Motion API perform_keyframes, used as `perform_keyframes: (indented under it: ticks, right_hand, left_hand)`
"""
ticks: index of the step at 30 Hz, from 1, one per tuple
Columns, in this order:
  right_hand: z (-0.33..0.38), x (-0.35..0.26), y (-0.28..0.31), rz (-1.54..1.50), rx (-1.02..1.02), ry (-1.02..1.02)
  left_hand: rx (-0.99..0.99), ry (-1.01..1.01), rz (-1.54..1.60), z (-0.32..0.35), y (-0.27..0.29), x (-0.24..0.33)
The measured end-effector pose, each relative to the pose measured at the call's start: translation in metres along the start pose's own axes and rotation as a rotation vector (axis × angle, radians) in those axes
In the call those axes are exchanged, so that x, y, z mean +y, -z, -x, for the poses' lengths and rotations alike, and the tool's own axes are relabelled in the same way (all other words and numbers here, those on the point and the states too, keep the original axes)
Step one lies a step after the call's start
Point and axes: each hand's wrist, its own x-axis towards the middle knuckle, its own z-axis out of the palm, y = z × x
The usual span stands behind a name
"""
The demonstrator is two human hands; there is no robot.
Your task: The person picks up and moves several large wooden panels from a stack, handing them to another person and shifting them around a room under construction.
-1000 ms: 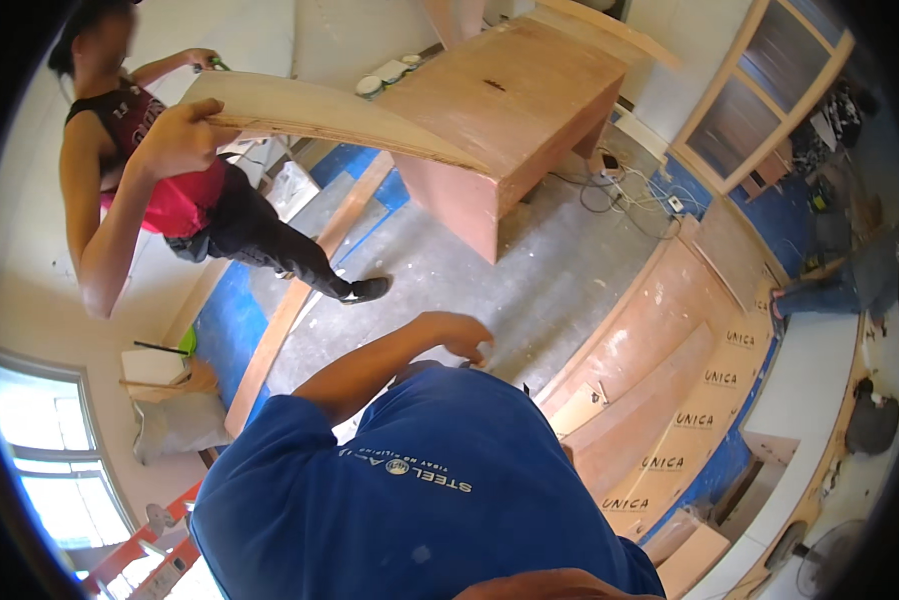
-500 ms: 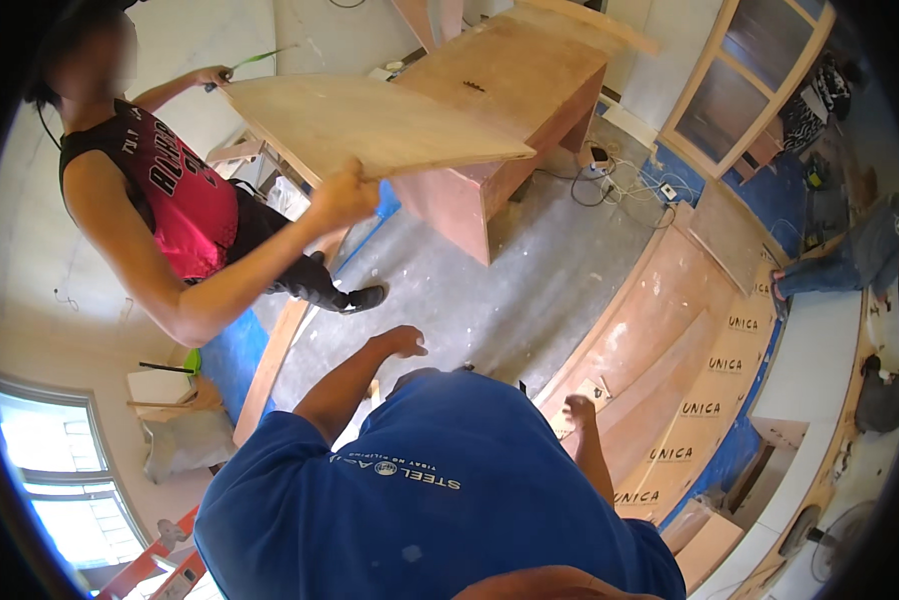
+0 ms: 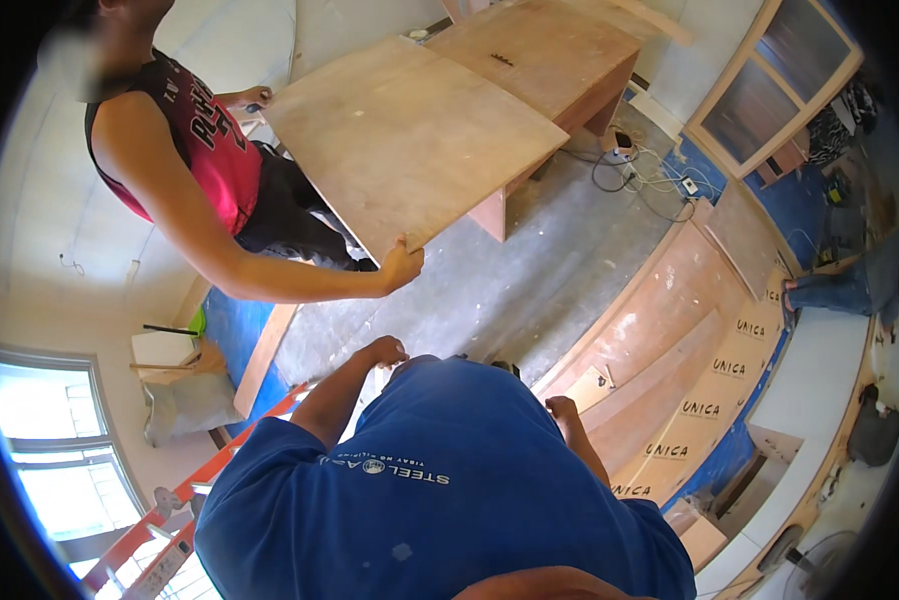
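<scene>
My left hand (image 3: 385,350) hangs in front of my blue shirt, fingers curled, with nothing seen in it. Low at my right side is my right hand (image 3: 564,407), partly hidden by the shirt, its fingers not clear. Neither hand touches the boards. Ahead on the left, a co-worker in a red and black sleeveless top (image 3: 210,150) grips a flat plywood panel (image 3: 420,130) by its near corner and far left side. The panel is held level, overlapping in view a wooden bench-like box (image 3: 545,60) behind it.
An orange ladder (image 3: 205,475) stands at my left. Plywood sheets (image 3: 660,300) and printed tan boards (image 3: 715,400) lie along the right. Cables (image 3: 660,170) trail over the grey floor (image 3: 470,290). Another person's legs (image 3: 835,292) show at far right, near a framed glass panel (image 3: 770,90).
The co-worker has swung the panel round toward me and lowered its near corner, so more of its face shows. My hands have drawn slightly closer to my body, and the ladder shows more.
</scene>
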Motion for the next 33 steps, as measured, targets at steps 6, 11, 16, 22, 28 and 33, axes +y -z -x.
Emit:
perform_keyframes:
  ticks: [6, 11, 16, 22, 28, 33]
  right_hand:
    - [-0.002, -0.026, 0.012, -1.441, 0.039, -0.977]
    - [-0.013, -0.045, 0.045, -1.322, -0.014, -0.982]
    - [-0.018, -0.062, 0.06, -1.204, 0.053, -0.877]
    - [-0.015, -0.069, 0.057, -1.193, 0.051, -0.94]
    - [0.002, -0.027, 0.01, -0.368, -0.039, -0.255]
    - [0.006, -0.011, -0.014, 0.037, -0.035, -0.053]
  left_hand:
    - [0.029, 0.012, 0.006, -0.003, -0.011, -0.008]
    - [0.032, -0.02, 0.096, -0.009, -0.006, -0.007]
    - [0.045, -0.014, 0.167, -0.013, -0.005, -0.003]
    - [0.011, 0.001, 0.17, -0.011, -0.007, 0.001]
    - [0.002, 0.03, 0.164, -0.009, -0.01, 0.003]
    - [0.002, 0.028, 0.203, -0.003, -0.012, 0.004]
